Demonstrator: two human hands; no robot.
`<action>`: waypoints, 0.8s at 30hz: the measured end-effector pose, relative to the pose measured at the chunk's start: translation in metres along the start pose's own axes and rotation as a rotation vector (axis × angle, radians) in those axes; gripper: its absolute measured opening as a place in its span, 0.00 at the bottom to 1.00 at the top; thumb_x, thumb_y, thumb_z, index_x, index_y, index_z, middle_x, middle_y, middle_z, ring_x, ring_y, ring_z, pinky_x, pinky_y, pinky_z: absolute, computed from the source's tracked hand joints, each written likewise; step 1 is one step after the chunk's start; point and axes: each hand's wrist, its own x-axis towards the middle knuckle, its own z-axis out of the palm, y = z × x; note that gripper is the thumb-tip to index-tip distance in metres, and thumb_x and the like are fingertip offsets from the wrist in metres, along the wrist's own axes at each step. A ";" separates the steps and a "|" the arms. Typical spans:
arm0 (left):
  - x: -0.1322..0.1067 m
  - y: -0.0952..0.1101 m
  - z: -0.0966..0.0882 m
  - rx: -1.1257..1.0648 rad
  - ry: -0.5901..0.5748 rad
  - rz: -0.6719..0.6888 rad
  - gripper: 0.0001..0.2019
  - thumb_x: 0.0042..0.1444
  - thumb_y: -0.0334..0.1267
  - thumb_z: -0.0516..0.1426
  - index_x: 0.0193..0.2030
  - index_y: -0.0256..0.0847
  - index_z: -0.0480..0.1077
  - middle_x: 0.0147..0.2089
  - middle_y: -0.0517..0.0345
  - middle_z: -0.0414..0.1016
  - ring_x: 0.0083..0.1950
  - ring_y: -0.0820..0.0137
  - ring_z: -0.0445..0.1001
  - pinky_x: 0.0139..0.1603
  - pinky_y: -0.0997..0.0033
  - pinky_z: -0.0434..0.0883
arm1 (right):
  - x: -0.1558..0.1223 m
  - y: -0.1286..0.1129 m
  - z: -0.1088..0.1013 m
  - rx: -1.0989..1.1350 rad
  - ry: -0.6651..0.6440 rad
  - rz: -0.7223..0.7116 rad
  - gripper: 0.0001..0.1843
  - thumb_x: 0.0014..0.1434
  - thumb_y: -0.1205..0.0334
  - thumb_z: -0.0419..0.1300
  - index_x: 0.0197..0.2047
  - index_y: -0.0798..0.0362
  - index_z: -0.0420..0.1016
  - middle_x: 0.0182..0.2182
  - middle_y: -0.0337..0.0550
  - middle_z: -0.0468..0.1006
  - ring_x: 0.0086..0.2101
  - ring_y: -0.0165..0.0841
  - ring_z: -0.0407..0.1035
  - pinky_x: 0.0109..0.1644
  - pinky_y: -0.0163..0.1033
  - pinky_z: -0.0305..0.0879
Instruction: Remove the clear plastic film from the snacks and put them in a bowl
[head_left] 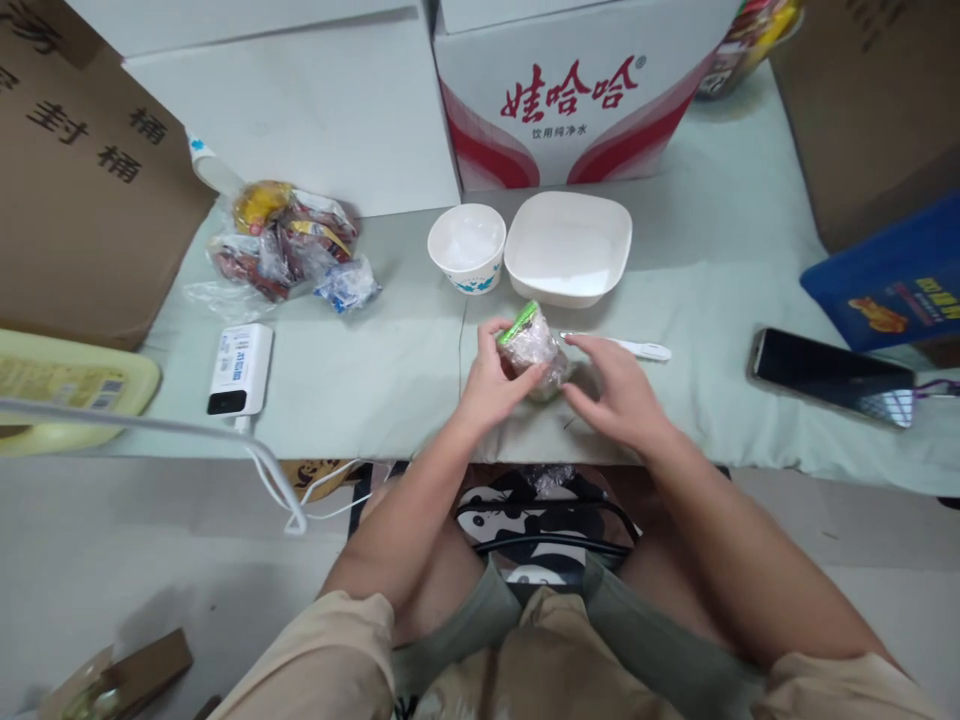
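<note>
My left hand (491, 385) is closed around a small clear plastic packet (531, 350) with a green top, holding it upright on the pale cloth-covered table (390, 370). My right hand (619, 390) rests just right of the packet, its fingers curled and their tips touching the packet's lower side. Behind the packet stand a white paper cup (466, 247) and a white square bowl (568, 247). A white pen-like stick (637, 348) lies just beyond my right hand.
A bag of wrapped snacks (281, 240) lies back left, a white power bank (240, 368) with a cable front left. A black phone (829, 375) and a blue folder (892, 275) sit right. Cardboard boxes (574, 95) line the back. A bin bag (536, 520) sits between my knees.
</note>
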 end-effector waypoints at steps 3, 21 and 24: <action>0.004 0.001 -0.014 0.288 0.081 0.176 0.37 0.50 0.48 0.69 0.62 0.48 0.57 0.65 0.45 0.65 0.67 0.55 0.68 0.65 0.54 0.69 | 0.001 -0.008 0.011 0.057 -0.034 -0.029 0.20 0.62 0.61 0.59 0.58 0.48 0.72 0.48 0.50 0.80 0.48 0.47 0.73 0.52 0.53 0.70; 0.016 0.010 -0.072 0.271 0.338 -0.033 0.27 0.44 0.28 0.57 0.54 0.47 0.67 0.52 0.53 0.76 0.45 0.66 0.78 0.42 0.67 0.75 | -0.008 0.025 -0.029 0.182 -0.085 0.140 0.20 0.50 0.66 0.57 0.48 0.48 0.73 0.44 0.46 0.83 0.43 0.46 0.77 0.49 0.53 0.70; 0.012 0.015 -0.077 0.548 0.013 0.219 0.21 0.44 0.32 0.59 0.48 0.45 0.73 0.62 0.50 0.72 0.65 0.57 0.70 0.63 0.57 0.69 | -0.007 0.023 -0.031 0.185 -0.077 0.141 0.18 0.52 0.61 0.59 0.48 0.48 0.75 0.44 0.47 0.82 0.44 0.46 0.76 0.50 0.53 0.70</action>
